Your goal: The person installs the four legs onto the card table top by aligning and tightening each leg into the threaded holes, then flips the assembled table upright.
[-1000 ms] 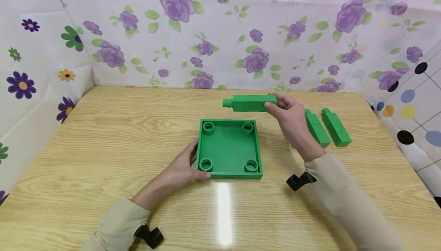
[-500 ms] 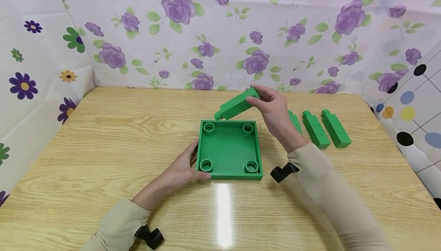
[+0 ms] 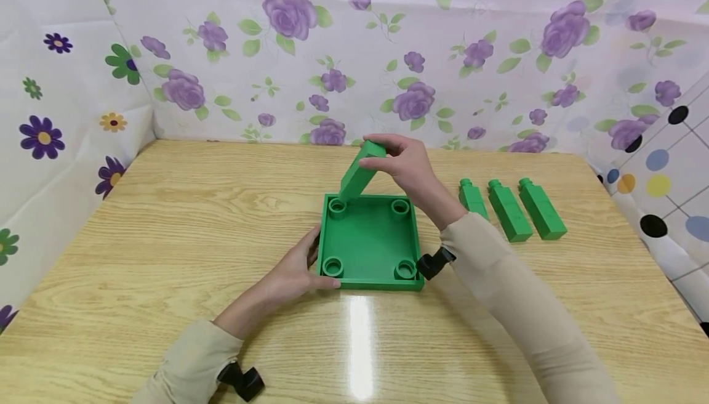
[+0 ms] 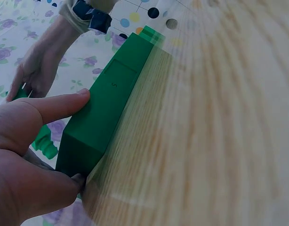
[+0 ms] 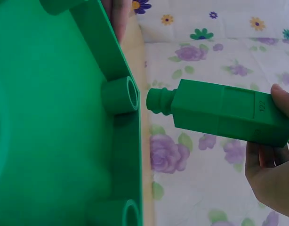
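A green square panel (image 3: 370, 241) with raised rims and a round hollow socket at each corner lies on the table, open side up. My left hand (image 3: 293, 273) grips its near left corner, thumb on the front edge and the other fingers along the left side. In my right hand (image 3: 408, 162) is a green square-sided leg (image 3: 354, 177), pinched at its upper end and tilted over the far left socket (image 3: 336, 207). The right wrist view shows the leg's ridged round tip (image 5: 159, 100) pointing at that socket (image 5: 121, 95), with a small gap between.
Three more green legs, a left one (image 3: 472, 199), a middle one (image 3: 508, 212) and a right one (image 3: 543, 210), lie on the wooden table (image 3: 221, 207) right of the panel. A flowered cloth (image 3: 354, 53) hangs behind the table.
My right hand has moved left with the leg, turning it from nearly level to a steep tilt, tip down over the far left socket. My left hand and the panel stay put.
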A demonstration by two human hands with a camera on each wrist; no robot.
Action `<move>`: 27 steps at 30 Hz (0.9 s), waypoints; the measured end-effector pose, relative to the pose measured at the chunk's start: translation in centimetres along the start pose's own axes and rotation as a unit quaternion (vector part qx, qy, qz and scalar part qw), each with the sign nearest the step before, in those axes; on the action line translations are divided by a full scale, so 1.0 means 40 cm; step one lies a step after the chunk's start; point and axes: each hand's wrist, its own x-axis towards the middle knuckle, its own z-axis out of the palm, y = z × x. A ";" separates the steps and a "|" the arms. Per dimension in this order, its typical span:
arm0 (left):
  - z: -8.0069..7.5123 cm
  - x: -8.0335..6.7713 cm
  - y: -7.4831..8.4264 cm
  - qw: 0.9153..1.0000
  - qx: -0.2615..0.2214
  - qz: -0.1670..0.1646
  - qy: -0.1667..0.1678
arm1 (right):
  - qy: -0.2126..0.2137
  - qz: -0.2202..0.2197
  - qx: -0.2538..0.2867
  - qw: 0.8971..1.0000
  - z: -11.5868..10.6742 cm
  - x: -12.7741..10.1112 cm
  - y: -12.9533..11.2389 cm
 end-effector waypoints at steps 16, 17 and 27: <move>-0.001 -0.003 0.005 1.000 -0.018 0.016 -0.020 | -0.102 -0.010 -0.174 0.979 0.072 0.043 -0.007; -0.002 -0.004 0.005 1.000 -0.019 0.014 -0.020 | -0.105 -0.015 -0.186 0.977 0.075 0.043 -0.005; -0.001 -0.003 0.006 1.000 -0.014 0.006 -0.015 | -0.128 -0.042 -0.240 0.961 0.086 0.041 -0.009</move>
